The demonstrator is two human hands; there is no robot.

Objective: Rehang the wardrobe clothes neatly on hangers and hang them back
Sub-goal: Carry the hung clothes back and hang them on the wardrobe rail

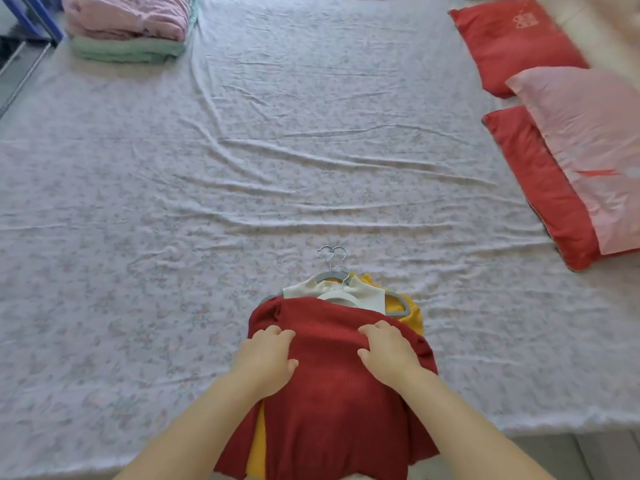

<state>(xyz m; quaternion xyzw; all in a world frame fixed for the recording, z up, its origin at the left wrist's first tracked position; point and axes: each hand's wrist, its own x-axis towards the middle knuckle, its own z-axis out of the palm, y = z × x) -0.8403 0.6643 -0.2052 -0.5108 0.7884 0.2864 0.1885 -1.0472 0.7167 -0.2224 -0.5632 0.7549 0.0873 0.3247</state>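
Nearest: my left hand [268, 358] and right hand [388, 351], both pinching the red ribbed top [332, 393] at the bed's [138, 202] near edge. Beyond: white top [367, 296], yellow garment [412, 313], hangers [334, 261]. Step: straightening; next, probably fit a hanger.

We see a wide bed [277, 150] under a wrinkled pale flowered sheet, lit by soft daylight. Red pillows [512, 39] and a pink pillow [588, 133] line its right edge; folded blankets [128, 26] sit far left.
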